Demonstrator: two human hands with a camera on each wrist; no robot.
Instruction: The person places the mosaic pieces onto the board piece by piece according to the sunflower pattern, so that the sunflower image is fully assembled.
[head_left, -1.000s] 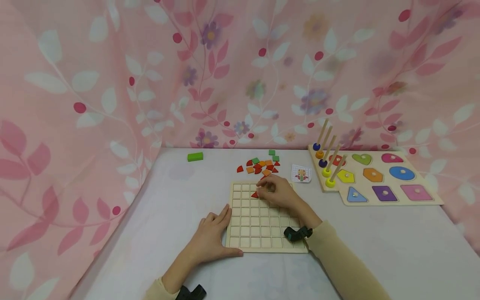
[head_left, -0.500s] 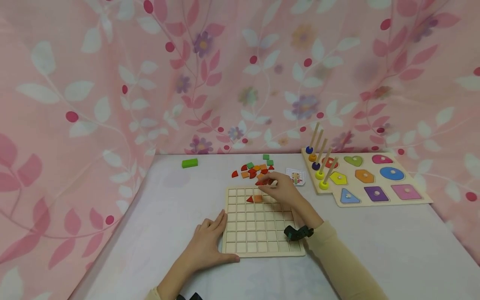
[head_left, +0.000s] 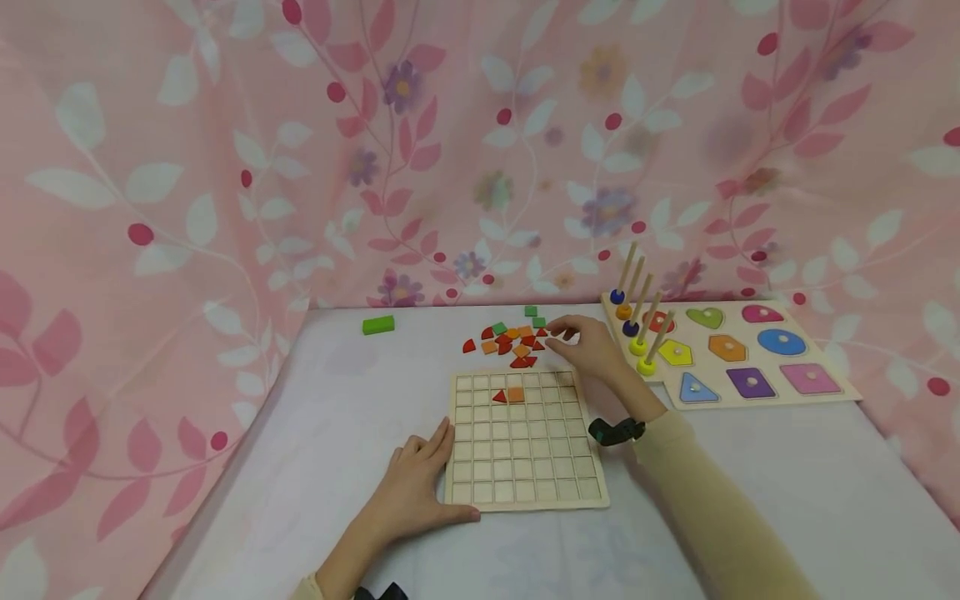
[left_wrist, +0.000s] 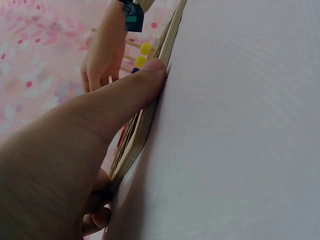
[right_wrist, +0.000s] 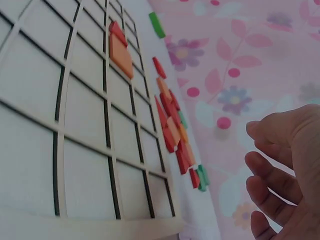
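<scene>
A wooden grid board [head_left: 525, 454] lies on the white table. My left hand [head_left: 411, 483] rests against its near left corner, fingers along the left edge and thumb on the front edge; the left wrist view shows the thumb [left_wrist: 132, 87] against the rim. On the grid, a red triangle [head_left: 499, 397] sits beside an orange square [head_left: 516, 395]. My right hand [head_left: 588, 343] hovers just right of a loose pile of red, orange and green pieces [head_left: 504, 347]. Its fingers are loosely bent, with nothing between them in the right wrist view [right_wrist: 285, 175].
At the right stands a wooden shape puzzle board [head_left: 765, 392] with upright pegs carrying coloured beads. A green block [head_left: 378, 325] lies at the back left. Behind the table hangs a pink floral curtain [head_left: 420, 167]. The picture card is hidden behind my right hand.
My right hand has left the grid, passed over the near pieces and moved right, uncovering the orange square beside the triangle. The left hand stays on the board's corner. The head view has shifted slightly.
</scene>
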